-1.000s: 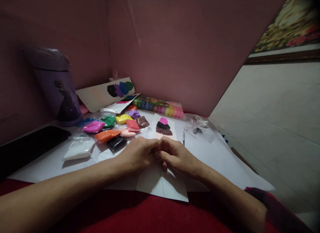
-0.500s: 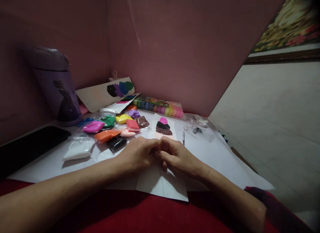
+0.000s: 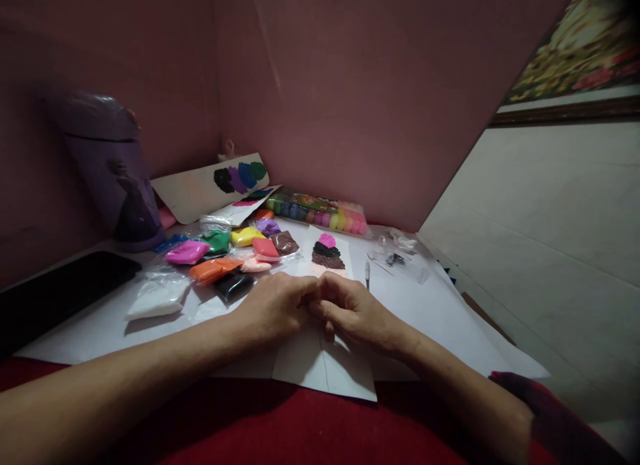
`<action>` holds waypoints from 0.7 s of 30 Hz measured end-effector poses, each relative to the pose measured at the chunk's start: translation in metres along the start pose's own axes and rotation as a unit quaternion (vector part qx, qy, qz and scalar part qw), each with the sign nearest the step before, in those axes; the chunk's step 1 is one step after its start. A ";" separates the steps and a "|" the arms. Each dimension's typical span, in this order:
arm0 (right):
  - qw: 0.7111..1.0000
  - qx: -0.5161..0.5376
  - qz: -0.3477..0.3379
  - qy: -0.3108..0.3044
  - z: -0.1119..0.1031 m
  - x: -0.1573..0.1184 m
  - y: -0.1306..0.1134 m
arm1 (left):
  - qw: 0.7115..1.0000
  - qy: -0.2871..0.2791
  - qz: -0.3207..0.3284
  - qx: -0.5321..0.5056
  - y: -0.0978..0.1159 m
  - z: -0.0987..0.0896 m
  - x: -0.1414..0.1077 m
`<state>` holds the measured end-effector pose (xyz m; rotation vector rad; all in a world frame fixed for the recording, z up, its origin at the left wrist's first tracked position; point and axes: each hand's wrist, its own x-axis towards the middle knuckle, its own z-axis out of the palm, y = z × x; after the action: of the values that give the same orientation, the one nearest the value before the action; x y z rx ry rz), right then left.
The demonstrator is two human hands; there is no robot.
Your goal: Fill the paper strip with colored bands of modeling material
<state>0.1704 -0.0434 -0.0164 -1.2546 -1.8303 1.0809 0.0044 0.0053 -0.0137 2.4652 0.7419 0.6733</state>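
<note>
Over a narrow strip of white paper point(image 3: 327, 372), my left hand point(image 3: 280, 308) and my right hand point(image 3: 355, 312) meet with fingertips together. Both hands have curled, closed fingers; whatever they hold, if anything, is hidden between them. Just beyond them the strip carries textured patches of clay: a pink one point(image 3: 327, 240), a black one point(image 3: 326, 250) and a brown one point(image 3: 328, 260), with pale peach below, partly covered by my fingers. A slim white and grey pen-like tool point(image 3: 367, 275) lies to the right of the strip.
Several bagged clay packs lie at left, among them orange point(image 3: 215, 270), white point(image 3: 157, 297) and black point(image 3: 234, 286). Behind are a long pack of coloured clay point(image 3: 320, 213) and a painted card point(image 3: 200, 188). A purple bin point(image 3: 113, 185), a dark phone-like slab point(image 3: 65, 295) and clear plastic point(image 3: 413, 268) flank the paper.
</note>
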 end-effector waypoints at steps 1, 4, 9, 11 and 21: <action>1.000 -0.002 0.000 0.000 0.000 0.000 0.000 | 1.000 0.002 -0.003 0.006 0.000 0.000 0.000; 1.000 -0.006 -0.004 0.000 -0.001 0.000 0.001 | 1.000 0.004 -0.004 0.009 0.000 0.000 0.000; 1.000 -0.010 -0.004 0.001 0.000 0.000 0.002 | 1.000 -0.002 -0.003 -0.002 0.001 -0.001 0.001; 1.000 -0.007 -0.004 -0.001 0.000 0.000 0.002 | 1.000 0.001 -0.005 0.007 0.001 -0.001 0.001; 1.000 0.000 -0.006 -0.007 0.000 0.000 0.003 | 0.999 -0.005 -0.024 0.032 0.002 -0.002 0.000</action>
<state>0.1710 -0.0428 -0.0188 -1.2369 -1.8462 1.0861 0.0042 0.0043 -0.0114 2.4987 0.8287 0.6269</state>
